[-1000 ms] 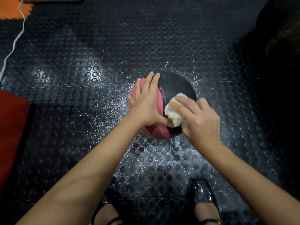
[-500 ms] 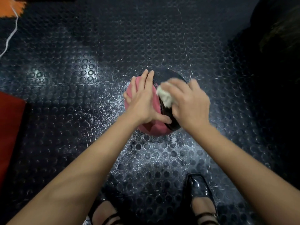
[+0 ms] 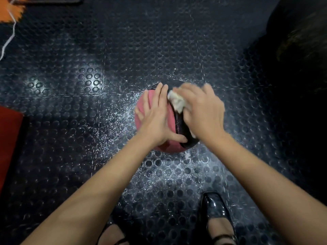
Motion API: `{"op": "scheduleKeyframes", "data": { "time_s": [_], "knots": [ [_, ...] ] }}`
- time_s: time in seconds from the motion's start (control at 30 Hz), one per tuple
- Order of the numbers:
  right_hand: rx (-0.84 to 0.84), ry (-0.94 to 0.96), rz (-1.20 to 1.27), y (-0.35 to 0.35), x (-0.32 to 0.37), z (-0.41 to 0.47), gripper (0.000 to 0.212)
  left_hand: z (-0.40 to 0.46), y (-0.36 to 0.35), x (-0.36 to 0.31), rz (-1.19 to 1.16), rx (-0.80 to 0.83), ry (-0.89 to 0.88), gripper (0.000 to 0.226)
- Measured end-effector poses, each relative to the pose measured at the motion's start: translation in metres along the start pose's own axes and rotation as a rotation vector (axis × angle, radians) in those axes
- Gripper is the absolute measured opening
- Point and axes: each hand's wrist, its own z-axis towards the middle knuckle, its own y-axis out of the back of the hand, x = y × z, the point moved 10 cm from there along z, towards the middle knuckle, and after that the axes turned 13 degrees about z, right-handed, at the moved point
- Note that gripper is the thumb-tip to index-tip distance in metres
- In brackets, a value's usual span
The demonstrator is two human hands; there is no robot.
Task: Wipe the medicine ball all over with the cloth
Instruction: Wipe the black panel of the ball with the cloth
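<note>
While my left hand (image 3: 156,119) lies flat, fingers straight, steadying the medicine ball (image 3: 152,147) on the studded floor (image 3: 88,121), my right hand (image 3: 203,110) bunches the cloth (image 3: 177,102) on top; I'd press firmly and roll it to reach the underside

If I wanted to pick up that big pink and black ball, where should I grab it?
Probably with both palms on opposite sides of the medicine ball, reaching down from above. It is round, without a visible handle, and sits on the studded floor mat, so one hand would likely slip.
</note>
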Motion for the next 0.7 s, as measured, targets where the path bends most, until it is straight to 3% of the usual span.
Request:
{"op": "scheduleKeyframes", "data": {
  "time_s": [0.07,0.13,0.27,0.4,0.57,0.7],
  "knots": [
    [0.119,-0.135,0.049,-0.016,-0.018,0.036,0.035,0.000,0.000,-0.002,0.027,0.000,-0.010,0.156],
    [0.124,-0.170,0.111,-0.019,-0.024,0.044,0.035,0.004,0.003,0.002,0.014,-0.018,-0.015,0.157],
    [-0.048,-0.037,0.169,-0.004,-0.005,-0.024,0.044,0.010,0.010,0.022,-0.061,-0.028,0.011,0.157],
    [-0.104,0.072,0.117,0.002,0.006,-0.053,0.045,-0.001,0.008,0.027,-0.096,-0.056,-0.030,0.154],
    [0.119,-0.343,0.242,-0.022,-0.042,0.044,0.026,-0.006,0.007,0.025,-0.082,-0.031,-0.053,0.152],
    [0.175,-0.395,0.270,-0.036,-0.055,0.059,0.022,0.001,0.013,0.025,-0.045,0.040,-0.010,0.150]
  ]
}}
